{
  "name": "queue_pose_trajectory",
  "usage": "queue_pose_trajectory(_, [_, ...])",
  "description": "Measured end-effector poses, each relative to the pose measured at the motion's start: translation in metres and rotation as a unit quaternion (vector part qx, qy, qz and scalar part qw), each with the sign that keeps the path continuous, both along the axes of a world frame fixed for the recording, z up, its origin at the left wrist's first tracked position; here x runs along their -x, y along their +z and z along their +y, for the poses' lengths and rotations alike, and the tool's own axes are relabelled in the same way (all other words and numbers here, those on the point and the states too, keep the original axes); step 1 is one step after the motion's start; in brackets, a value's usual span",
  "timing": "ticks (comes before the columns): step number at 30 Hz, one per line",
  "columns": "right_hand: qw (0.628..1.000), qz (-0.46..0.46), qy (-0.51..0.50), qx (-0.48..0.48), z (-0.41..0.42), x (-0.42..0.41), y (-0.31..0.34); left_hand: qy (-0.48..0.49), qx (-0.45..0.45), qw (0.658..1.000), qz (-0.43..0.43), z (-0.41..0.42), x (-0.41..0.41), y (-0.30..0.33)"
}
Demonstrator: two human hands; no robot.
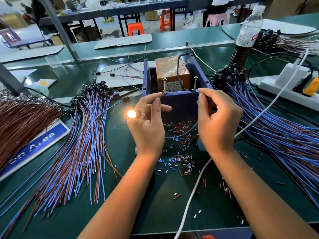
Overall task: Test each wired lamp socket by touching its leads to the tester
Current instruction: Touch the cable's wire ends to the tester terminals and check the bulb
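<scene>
From the head camera, the left hand [148,125] pinches one thin lead against the left brass screw [164,87] of the blue plastic tester box [177,102]; the small black lamp socket [135,114] glows beside its fingers. The right hand [215,121] pinches the blue lead [183,134] at the right screw [195,83].

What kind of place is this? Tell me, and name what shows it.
Probably a factory assembly line for lamp wiring: piles of wired lamp sockets on a green workbench, a tester lighting a bulb, and more benches with stools behind.
</scene>
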State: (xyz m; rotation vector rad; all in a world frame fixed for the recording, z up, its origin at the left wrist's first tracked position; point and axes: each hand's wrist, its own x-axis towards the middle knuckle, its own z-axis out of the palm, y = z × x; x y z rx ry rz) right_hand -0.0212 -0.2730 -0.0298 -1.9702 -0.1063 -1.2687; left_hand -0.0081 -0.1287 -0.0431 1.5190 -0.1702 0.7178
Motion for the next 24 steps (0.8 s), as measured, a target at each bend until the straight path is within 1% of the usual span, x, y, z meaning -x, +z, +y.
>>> queue_pose_trajectory(9, [1.0, 0.0, -0.005, -0.009, 0.0, -0.001, -0.003, 0.009, -0.011, 1.0, 0.0, 0.0, 0.001, 0.001])
queue_pose_trajectory(17, [0.997, 0.005, 0.004, -0.072, -0.011, 0.007, -0.007, 0.023, -0.024, 0.998, -0.05, -0.021, 0.021, 0.011])
queue_pose_trajectory(20, [0.993, 0.004, -0.001, -0.118, -0.02, 0.017, -0.005, -0.043, -0.05, 0.998, -0.019, -0.05, 0.029, 0.025])
queue_pose_trajectory(22, [0.99, 0.005, -0.017, -0.139, -0.032, 0.028, -0.004, -0.103, -0.05, 0.993, 0.031, -0.072, 0.029, 0.037])
queue_pose_trajectory(24, [0.989, 0.002, -0.048, -0.142, -0.053, 0.043, -0.001, -0.169, -0.039, 0.98, 0.097, -0.099, 0.027, 0.051])
